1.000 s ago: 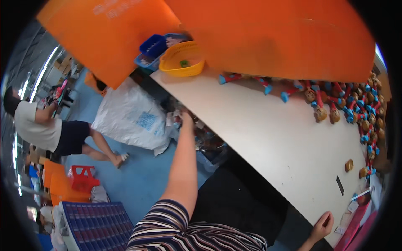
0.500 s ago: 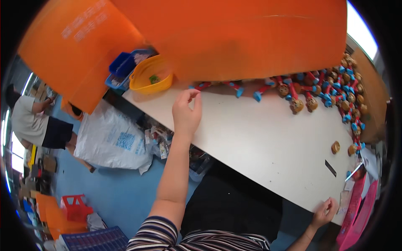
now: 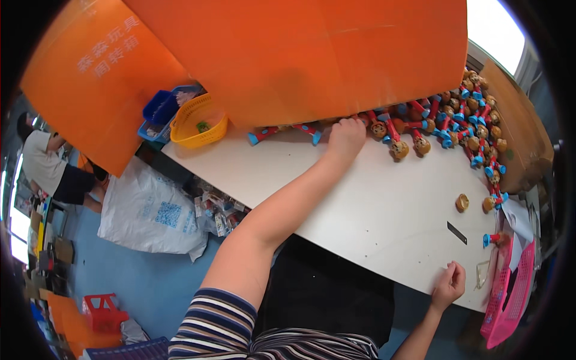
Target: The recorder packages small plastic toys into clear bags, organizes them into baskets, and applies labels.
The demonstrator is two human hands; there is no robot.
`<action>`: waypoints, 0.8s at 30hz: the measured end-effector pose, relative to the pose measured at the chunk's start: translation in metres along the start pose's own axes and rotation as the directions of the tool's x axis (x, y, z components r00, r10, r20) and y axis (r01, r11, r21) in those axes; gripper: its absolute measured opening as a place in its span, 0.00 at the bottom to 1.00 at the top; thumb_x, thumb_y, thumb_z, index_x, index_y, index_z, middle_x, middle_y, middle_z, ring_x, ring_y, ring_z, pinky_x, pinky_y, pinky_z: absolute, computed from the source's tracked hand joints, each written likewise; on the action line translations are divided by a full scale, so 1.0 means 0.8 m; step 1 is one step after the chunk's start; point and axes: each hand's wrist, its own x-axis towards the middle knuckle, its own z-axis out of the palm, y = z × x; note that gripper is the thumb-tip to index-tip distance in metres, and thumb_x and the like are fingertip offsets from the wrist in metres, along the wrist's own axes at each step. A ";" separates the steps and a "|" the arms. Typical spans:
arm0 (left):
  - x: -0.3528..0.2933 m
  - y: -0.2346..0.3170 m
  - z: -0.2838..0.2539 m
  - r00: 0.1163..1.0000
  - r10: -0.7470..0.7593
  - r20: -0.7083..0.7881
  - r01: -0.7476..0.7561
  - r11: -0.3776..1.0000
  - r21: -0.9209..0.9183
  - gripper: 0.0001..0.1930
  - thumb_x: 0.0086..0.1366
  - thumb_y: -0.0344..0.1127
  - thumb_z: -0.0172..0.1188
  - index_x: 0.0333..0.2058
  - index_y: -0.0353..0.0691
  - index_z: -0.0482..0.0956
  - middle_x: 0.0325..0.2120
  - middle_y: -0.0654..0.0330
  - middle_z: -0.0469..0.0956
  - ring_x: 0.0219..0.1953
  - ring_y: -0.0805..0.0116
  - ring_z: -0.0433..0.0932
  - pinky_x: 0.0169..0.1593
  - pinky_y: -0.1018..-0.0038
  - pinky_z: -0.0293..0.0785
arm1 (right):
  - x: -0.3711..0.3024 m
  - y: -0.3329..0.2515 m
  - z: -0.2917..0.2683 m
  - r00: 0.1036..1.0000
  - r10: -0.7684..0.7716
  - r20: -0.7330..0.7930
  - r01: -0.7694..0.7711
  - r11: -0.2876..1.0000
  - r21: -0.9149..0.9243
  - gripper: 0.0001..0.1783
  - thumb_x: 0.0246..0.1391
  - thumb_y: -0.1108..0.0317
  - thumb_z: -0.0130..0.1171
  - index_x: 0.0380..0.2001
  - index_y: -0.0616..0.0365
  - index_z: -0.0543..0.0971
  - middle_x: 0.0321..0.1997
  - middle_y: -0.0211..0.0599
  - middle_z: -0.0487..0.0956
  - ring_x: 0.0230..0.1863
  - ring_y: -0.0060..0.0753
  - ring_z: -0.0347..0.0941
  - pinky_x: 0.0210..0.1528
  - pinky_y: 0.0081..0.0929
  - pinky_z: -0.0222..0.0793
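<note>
My left hand [image 3: 348,138] reaches across the white table to the lower edge of the large orange box panel. Its fingers curl over a toy figure [image 3: 362,117], of which only a bit of red shows past the knuckles. Close by on its right lie several more toy figures [image 3: 398,144] with brown heads, red bodies and blue feet. Two others [image 3: 309,133] stick out from under the panel on its left. Over the table's near right edge my right hand [image 3: 449,286] is closed with curled fingers; whatever may be inside is hidden.
Orange panels [image 3: 300,60] overhang the table's far side. At the left corner stand a yellow basket [image 3: 198,129] and blue bins [image 3: 161,108]. A brown half-head piece [image 3: 462,203], a dark strip [image 3: 456,233] and a pink basket [image 3: 510,294] are at the right. A white sack [image 3: 150,210] stands left.
My left hand has moved right along the panel edge and come down over a toy figure. My right hand stays near the table edge, its fingers still curled. The view has shifted slightly.
</note>
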 end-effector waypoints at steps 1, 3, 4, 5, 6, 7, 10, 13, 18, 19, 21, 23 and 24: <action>-0.004 0.005 -0.010 1.000 -0.002 0.001 0.002 1.000 -0.003 0.10 0.48 0.33 0.59 0.30 0.39 0.74 0.29 0.60 0.73 0.33 0.62 0.73 0.31 0.71 0.70 | -0.003 0.006 -0.003 1.000 -0.002 0.001 0.002 1.000 -0.004 0.05 0.58 0.76 0.54 0.35 0.66 0.77 0.31 0.34 0.77 0.33 0.23 0.72 0.37 0.21 0.68; -0.017 0.018 -0.062 0.982 0.160 -0.103 -0.177 0.968 -0.180 0.07 0.46 0.32 0.58 0.27 0.41 0.73 0.24 0.61 0.70 0.30 0.63 0.70 0.29 0.72 0.67 | -0.007 0.014 -0.010 1.000 0.018 -0.026 -0.017 1.000 0.019 0.06 0.60 0.74 0.54 0.36 0.65 0.78 0.30 0.32 0.77 0.31 0.21 0.71 0.34 0.18 0.67; -0.029 0.024 -0.093 0.975 0.145 -0.169 -0.184 0.952 -0.244 0.06 0.46 0.31 0.57 0.26 0.41 0.72 0.24 0.61 0.70 0.30 0.63 0.70 0.29 0.72 0.66 | -0.012 -0.002 -0.006 0.983 0.183 0.015 -0.182 0.961 0.208 0.07 0.61 0.72 0.53 0.38 0.64 0.78 0.29 0.33 0.76 0.29 0.19 0.71 0.31 0.16 0.67; -0.043 0.034 -0.123 0.964 0.126 -0.234 -0.197 0.929 -0.313 0.05 0.46 0.30 0.57 0.25 0.42 0.72 0.23 0.61 0.69 0.30 0.63 0.69 0.30 0.72 0.65 | -0.009 -0.017 0.004 0.961 0.256 0.101 -0.274 0.930 0.247 0.08 0.62 0.71 0.53 0.38 0.64 0.78 0.29 0.33 0.76 0.28 0.19 0.71 0.29 0.16 0.67; -0.064 0.039 -0.157 0.976 0.120 -0.180 -0.181 0.911 -0.370 0.05 0.47 0.30 0.56 0.25 0.41 0.72 0.24 0.60 0.69 0.31 0.63 0.69 0.31 0.71 0.65 | -0.004 -0.041 0.019 0.925 0.325 0.196 -0.370 0.885 0.282 0.09 0.63 0.69 0.53 0.39 0.64 0.78 0.28 0.33 0.76 0.27 0.18 0.71 0.28 0.15 0.68; -0.087 0.046 -0.182 0.985 0.123 -0.121 -0.164 0.889 -0.427 0.06 0.47 0.30 0.56 0.26 0.40 0.73 0.24 0.60 0.69 0.31 0.63 0.70 0.33 0.70 0.65 | 0.008 -0.073 0.042 0.818 0.407 0.406 -0.544 0.777 0.317 0.12 0.64 0.66 0.52 0.41 0.64 0.78 0.28 0.34 0.77 0.26 0.20 0.72 0.29 0.17 0.71; -0.145 0.069 -0.219 0.990 0.133 -0.040 -0.135 0.861 -0.491 0.07 0.48 0.30 0.56 0.29 0.40 0.74 0.25 0.59 0.69 0.32 0.64 0.70 0.35 0.68 0.65 | 0.025 -0.137 0.111 0.406 0.368 0.837 -0.862 0.457 0.217 0.25 0.65 0.54 0.48 0.51 0.69 0.71 0.40 0.51 0.80 0.36 0.34 0.80 0.39 0.25 0.78; -0.160 0.091 -0.223 0.985 0.154 0.078 -0.068 0.760 -0.647 0.08 0.50 0.29 0.59 0.31 0.38 0.75 0.26 0.58 0.71 0.34 0.61 0.72 0.37 0.66 0.67 | 0.041 -0.153 0.147 0.202 0.306 0.930 -0.960 0.249 0.127 0.25 0.64 0.57 0.51 0.51 0.71 0.70 0.42 0.49 0.79 0.42 0.34 0.79 0.44 0.25 0.76; -0.157 0.065 -0.240 0.928 -0.034 0.372 0.364 0.304 -0.880 0.14 0.52 0.31 0.67 0.37 0.33 0.77 0.35 0.51 0.77 0.39 0.54 0.77 0.43 0.66 0.74 | 0.045 -0.147 0.154 0.272 0.297 0.915 -0.897 0.422 0.129 0.14 0.57 0.71 0.58 0.43 0.71 0.74 0.36 0.44 0.81 0.36 0.26 0.79 0.37 0.19 0.77; -0.160 0.059 -0.237 0.927 -0.031 0.373 0.365 0.304 -0.880 0.14 0.52 0.31 0.67 0.37 0.33 0.77 0.35 0.51 0.77 0.39 0.54 0.77 0.43 0.66 0.74 | 0.043 -0.150 0.153 0.292 0.302 0.907 -0.890 0.432 0.143 0.12 0.56 0.72 0.59 0.41 0.71 0.75 0.33 0.42 0.81 0.33 0.25 0.79 0.35 0.18 0.77; -0.161 0.051 -0.225 0.920 -0.128 0.370 0.389 0.403 -0.829 0.15 0.53 0.31 0.67 0.39 0.33 0.77 0.38 0.49 0.78 0.38 0.53 0.79 0.43 0.67 0.75 | 0.037 -0.152 0.153 0.342 0.317 0.885 -0.869 0.464 0.169 0.11 0.55 0.72 0.61 0.38 0.70 0.75 0.31 0.41 0.81 0.30 0.24 0.78 0.33 0.17 0.76; -0.154 0.062 -0.234 0.921 -0.110 0.374 0.387 0.380 -0.840 0.16 0.54 0.32 0.66 0.41 0.33 0.77 0.38 0.49 0.78 0.39 0.51 0.79 0.43 0.67 0.75 | 0.033 -0.150 0.157 0.397 0.337 0.853 -0.843 0.501 0.195 0.10 0.54 0.72 0.62 0.35 0.69 0.76 0.28 0.39 0.80 0.27 0.23 0.78 0.31 0.16 0.76; -0.152 0.071 -0.239 0.924 -0.118 0.363 0.380 0.371 -0.847 0.16 0.54 0.31 0.66 0.41 0.33 0.77 0.39 0.48 0.78 0.39 0.50 0.79 0.44 0.66 0.76 | 0.030 -0.149 0.161 0.453 0.348 0.821 -0.816 0.533 0.224 0.10 0.54 0.72 0.64 0.34 0.68 0.75 0.27 0.38 0.80 0.26 0.22 0.77 0.30 0.16 0.75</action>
